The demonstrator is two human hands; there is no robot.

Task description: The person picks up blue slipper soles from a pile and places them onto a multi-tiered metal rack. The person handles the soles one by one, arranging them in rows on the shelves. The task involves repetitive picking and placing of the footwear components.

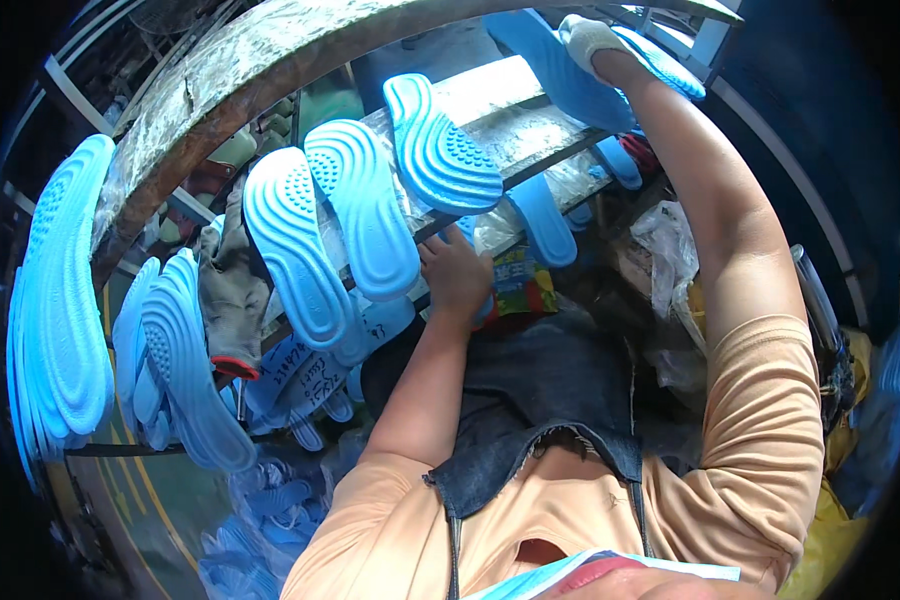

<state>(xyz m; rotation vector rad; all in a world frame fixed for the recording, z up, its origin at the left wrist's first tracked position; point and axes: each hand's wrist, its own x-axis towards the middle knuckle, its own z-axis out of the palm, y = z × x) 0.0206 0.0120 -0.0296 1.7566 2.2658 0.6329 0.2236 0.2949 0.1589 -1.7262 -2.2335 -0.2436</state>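
Note:
My right hand, in a white glove, reaches to the far right of the rack. It touches or lies right beside a long blue insole; another blue insole shows behind my wrist. Its fingers are not distinct enough to read a grip. My bare left hand is at the near edge of a shelf board, below a ridged blue insole. The board's edge and shadow partly hide its fingers, so any hold is unclear. Two more ridged insoles, one on the left and one beside it, hang over the board's edge.
A curved worn board spans the top. Stacks of blue insoles stand at the left, near a grey glove with a red cuff. Clear plastic bags hang at the right. Marked blue pieces sit below the shelf.

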